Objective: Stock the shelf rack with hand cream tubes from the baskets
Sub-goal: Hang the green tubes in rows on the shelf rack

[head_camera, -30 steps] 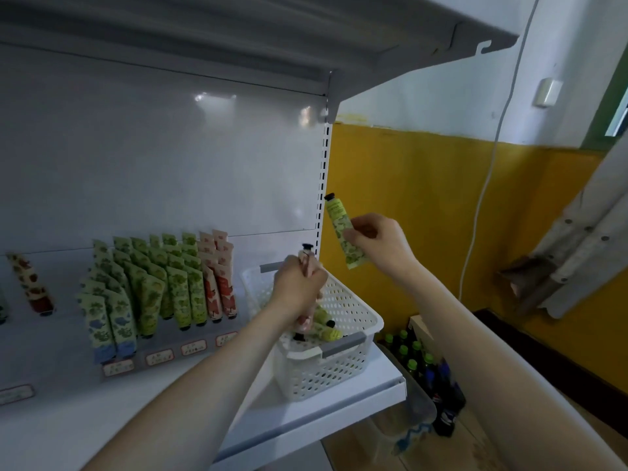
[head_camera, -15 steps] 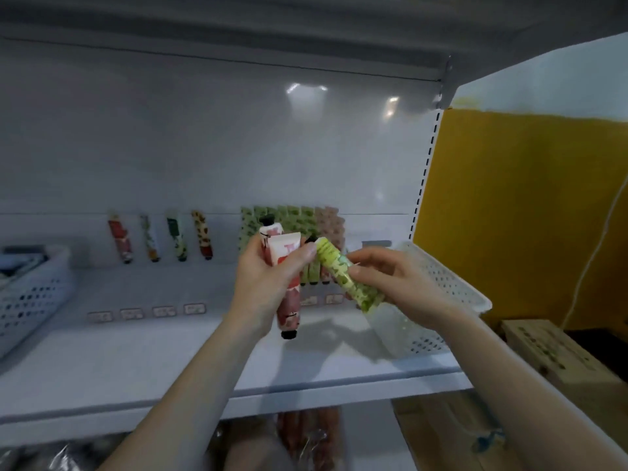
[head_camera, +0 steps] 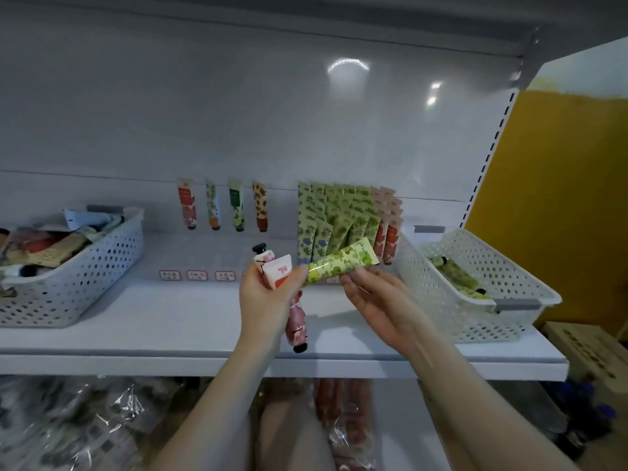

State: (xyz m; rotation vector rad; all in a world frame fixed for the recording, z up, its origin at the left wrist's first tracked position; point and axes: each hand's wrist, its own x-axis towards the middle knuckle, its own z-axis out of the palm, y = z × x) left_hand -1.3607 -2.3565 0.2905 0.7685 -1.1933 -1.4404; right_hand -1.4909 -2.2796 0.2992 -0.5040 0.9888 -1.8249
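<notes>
Working above the front edge of the white shelf [head_camera: 142, 321], between two perforated baskets. Hemmed at the left by the left basket [head_camera: 85, 277], heaped with mixed tubes and packets; at the right by the right basket [head_camera: 438, 307], set near the shelf's end by the slotted upright [head_camera: 489, 158]. Bare shelf board open between the left basket and the grips. Roofed by the upper shelf [head_camera: 272, 15].

Clamped in the left grip [head_camera: 268, 300]: pink tubes [head_camera: 297, 321], one black cap up, one black cap hanging below the fist, one flat crimped end by the thumb. Tucked under that same thumb, the near end of a green tube [head_camera: 343, 261], slanting up to the right. Propped from below by the right grip [head_camera: 377, 300], fingers apart and loosely straight, fingertips touching the tube's underside.

No brand readable on any tube; leaf print on the green, blossom print on the pink. Red-bordered price labels [head_camera: 197, 275] along the rack's foot, writing too small to read.

Behind the grips, on the back rack: four single tubes [head_camera: 236, 207], then packed green rows [head_camera: 336, 215], then pink rows [head_camera: 387, 232] just beside the right basket. More green tubes [head_camera: 455, 275] lying in that basket. Past the shelf end, a yellow wall [head_camera: 560, 198] and a cardboard box [head_camera: 588, 351], print blurred. Under the shelf, plastic-wrapped goods [head_camera: 68, 423].
</notes>
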